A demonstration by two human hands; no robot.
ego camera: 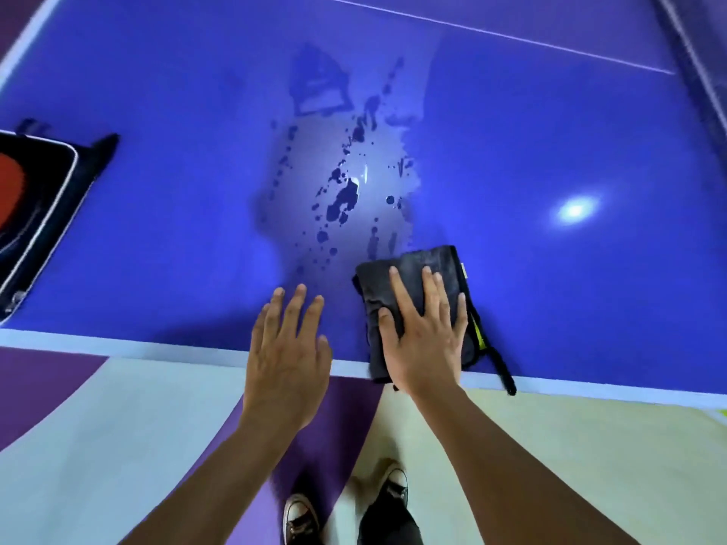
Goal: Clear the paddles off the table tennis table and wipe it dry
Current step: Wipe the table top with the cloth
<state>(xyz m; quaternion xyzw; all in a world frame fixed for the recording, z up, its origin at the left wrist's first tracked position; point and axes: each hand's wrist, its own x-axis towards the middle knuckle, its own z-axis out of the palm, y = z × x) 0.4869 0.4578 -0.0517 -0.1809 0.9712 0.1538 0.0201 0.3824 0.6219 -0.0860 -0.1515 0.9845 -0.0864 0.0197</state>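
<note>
A blue table tennis table [157,92] fills the upper view. Water drops and a wet patch [346,198] lie on it in the middle. A folded dark cloth [436,265] rests at the near edge, right of the drops. My right hand [425,336] lies flat on the cloth, fingers spread, pressing it down. My left hand [289,348] hovers over the near edge beside it, fingers apart, holding nothing. At the far left a red paddle [8,186] sits in an open black case [51,214].
The table's white near edge line [118,344] runs across the view. The net [696,53] shows at the upper right. Below is a purple and cream floor [137,446], with my shoes [303,517] on it.
</note>
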